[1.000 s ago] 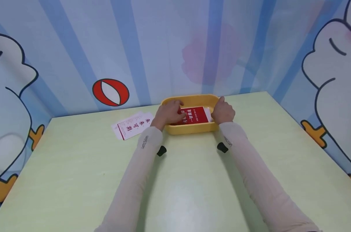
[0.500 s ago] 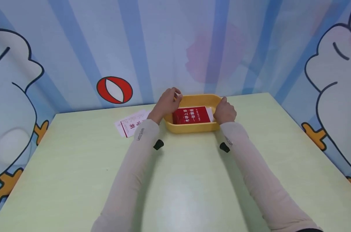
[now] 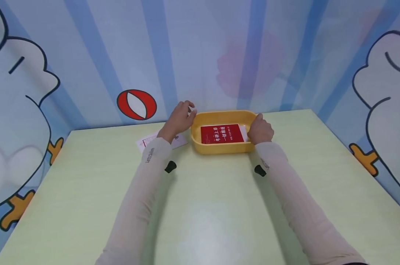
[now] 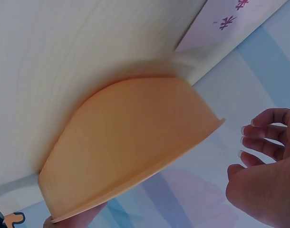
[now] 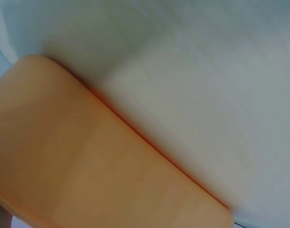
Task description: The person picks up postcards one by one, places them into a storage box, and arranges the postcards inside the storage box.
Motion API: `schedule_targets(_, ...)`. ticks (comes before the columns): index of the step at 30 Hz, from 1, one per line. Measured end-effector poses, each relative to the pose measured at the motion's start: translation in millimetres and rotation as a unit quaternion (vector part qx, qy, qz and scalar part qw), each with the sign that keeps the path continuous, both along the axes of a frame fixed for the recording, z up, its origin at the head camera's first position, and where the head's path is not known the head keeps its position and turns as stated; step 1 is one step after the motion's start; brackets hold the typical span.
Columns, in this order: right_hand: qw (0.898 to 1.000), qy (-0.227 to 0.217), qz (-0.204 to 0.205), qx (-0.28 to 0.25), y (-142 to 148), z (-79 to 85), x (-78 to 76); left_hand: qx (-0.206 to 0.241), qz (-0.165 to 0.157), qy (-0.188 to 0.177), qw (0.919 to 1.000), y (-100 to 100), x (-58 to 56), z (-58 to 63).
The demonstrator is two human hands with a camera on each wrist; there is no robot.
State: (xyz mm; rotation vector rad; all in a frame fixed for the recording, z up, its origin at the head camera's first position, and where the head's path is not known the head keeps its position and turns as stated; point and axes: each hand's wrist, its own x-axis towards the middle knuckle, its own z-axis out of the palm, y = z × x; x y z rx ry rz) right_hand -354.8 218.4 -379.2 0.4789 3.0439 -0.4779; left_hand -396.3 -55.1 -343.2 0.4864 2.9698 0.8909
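A yellow plastic tray (image 3: 223, 148) stands near the table's back edge, with a red card (image 3: 221, 133) printed in white characters lying inside over a white edge of paper. My right hand (image 3: 261, 130) grips the tray's right rim. Just left of the tray, my left hand (image 3: 177, 119) hovers in the air and holds nothing. The left wrist view has its fingers (image 4: 266, 130) loosely bent, apart from the tray wall (image 4: 130, 137). Beneath the left wrist, white paper cards (image 3: 179, 141) with dark red print lie on the table, partly covered by the forearm.
The pale green table (image 3: 206, 206) ends at a blue striped backdrop (image 3: 200, 55) right behind the tray. Cartoon figures are printed on the side panels.
My left hand has come up out of the tray and moved left, uncovering the red card and hiding more of the white cards. The right hand stays at the tray's rim.
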Motion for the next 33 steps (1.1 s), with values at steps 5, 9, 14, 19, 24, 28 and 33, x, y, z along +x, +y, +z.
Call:
schedule_targets(5, 1.000, -0.005, 0.004, -0.002, 0, 2.3, -1.2, -0.013, 0.005, 0.005, 0.9999, -10, 2.4, 6.0)
schedule_targets(9, 1.000, -0.007, 0.003, -0.001, -2, 2.2, -1.3, -0.026, 0.007, 0.009, 0.9996, -18, 5.7, 8.9)
schedule_targets(14, 1.000, -0.007, 0.006, -0.004, -6, 3.7, -0.6, -0.044, 0.009, 0.024, 0.9987, -28, 7.1, 11.1)
schedule_targets(19, 1.000, -0.009, 0.003, -0.002, -3, 3.3, 1.1, -0.053, 0.018, 0.026, 0.9981, -33, 5.8, 10.4)
schedule_targets(24, 1.000, -0.010, 0.002, -0.005, 0, 0.6, 5.3, -0.078, 0.017, 0.015, 0.9967, -41, 4.9, 5.9)
schedule_targets(28, 1.000, -0.007, -0.002, -0.007, 0, 0.7, 7.3, -0.087, 0.013, 0.015, 0.9960, -48, 4.8, 2.4)
schedule_targets(33, 1.000, -0.008, -0.003, -0.004, 0, 1.0, 6.7, -0.098, 0.026, 0.007, 0.9949, -57, 8.9, -1.7)
